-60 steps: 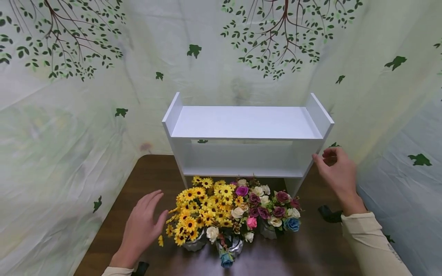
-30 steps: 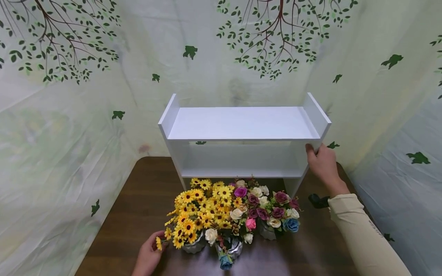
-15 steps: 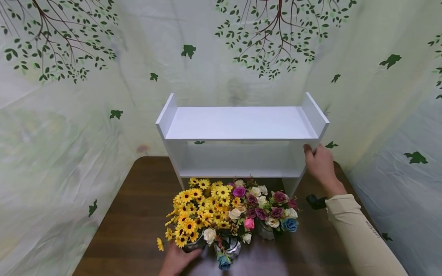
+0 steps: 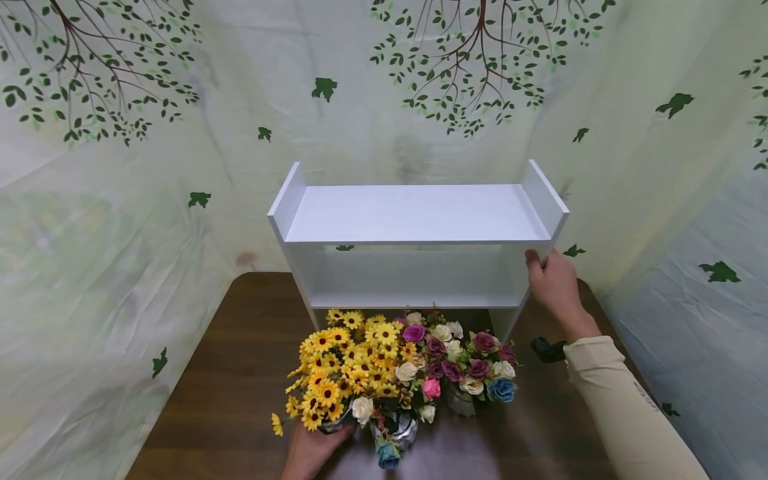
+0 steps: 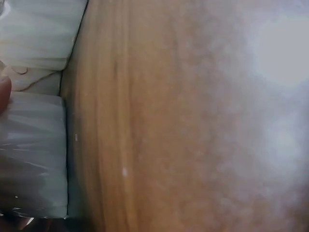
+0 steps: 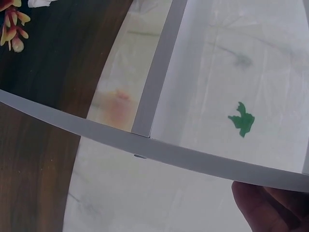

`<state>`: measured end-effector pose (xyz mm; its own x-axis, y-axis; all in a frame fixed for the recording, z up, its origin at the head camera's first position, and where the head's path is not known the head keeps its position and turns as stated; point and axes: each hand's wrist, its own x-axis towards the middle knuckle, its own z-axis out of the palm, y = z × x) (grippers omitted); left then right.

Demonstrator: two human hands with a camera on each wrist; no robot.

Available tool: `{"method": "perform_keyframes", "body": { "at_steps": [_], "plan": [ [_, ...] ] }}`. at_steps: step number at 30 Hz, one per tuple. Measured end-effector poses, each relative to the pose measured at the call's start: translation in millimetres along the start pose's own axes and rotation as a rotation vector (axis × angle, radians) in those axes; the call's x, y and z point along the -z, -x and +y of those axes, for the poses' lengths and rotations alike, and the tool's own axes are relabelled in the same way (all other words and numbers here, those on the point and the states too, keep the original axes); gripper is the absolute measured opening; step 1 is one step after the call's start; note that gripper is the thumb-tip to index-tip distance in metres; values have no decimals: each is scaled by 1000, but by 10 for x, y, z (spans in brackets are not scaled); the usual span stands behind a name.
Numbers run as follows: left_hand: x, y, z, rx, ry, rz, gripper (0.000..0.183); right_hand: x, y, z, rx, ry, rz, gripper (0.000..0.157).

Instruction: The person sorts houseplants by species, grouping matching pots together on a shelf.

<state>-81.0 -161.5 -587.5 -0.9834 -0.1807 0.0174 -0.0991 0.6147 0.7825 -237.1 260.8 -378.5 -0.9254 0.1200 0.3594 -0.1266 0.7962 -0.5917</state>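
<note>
My left hand [image 4: 312,447] holds the silvery pot [image 4: 337,423] of yellow daisy-like flowers [image 4: 336,367] low down, thumb along its near side, its other fingers hidden by pot and blooms. In the left wrist view a fingertip [image 5: 4,92] shows at the left edge by a pale, shiny-wrapped pot [image 5: 34,154]. My right hand [image 4: 555,287] grips the right side panel of a white shelf unit [image 4: 414,213], thumb on the panel's inner side just under the top board. The right wrist view shows that hand [image 6: 265,208] at the panel's edge [image 6: 188,162].
Beside the yellow flowers stand two more pots, one of mixed flowers [image 4: 393,430] with a drooping blue rose, one of maroon, cream and blue roses [image 4: 480,367]. All stand before the shelf on a dark wooden table [image 4: 198,400]. Leaf-printed cloth [image 4: 372,133] hangs behind.
My left hand has come down and right, past the loose yellow blooms, onto the daisy pot. My right hand has moved from beside the shelf onto its side panel.
</note>
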Motion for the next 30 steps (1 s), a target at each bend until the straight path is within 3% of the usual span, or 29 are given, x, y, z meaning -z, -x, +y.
{"method": "perform_keyframes", "body": {
  "at_steps": [5, 9, 18, 23, 30],
  "plan": [
    [62, 42, -4, 31, 50, 73, 79, -19, -16, -18, 24, -10, -11, 37],
    [190, 90, 34, 14, 79, 93, 87, -10, -16, -40, 12, -10, -15, 40],
    [679, 187, 216, -50, -51, 121, 85, -6, -6, -24, -7, -5, -15, 43],
    [977, 185, 365, -54, -102, 94, 80, 0, 6, -17, -11, -3, -15, 45],
    [1334, 141, 601, -185, -137, 127, 84, -11, 10, -15, -7, 4, -12, 45]
  ]
}}
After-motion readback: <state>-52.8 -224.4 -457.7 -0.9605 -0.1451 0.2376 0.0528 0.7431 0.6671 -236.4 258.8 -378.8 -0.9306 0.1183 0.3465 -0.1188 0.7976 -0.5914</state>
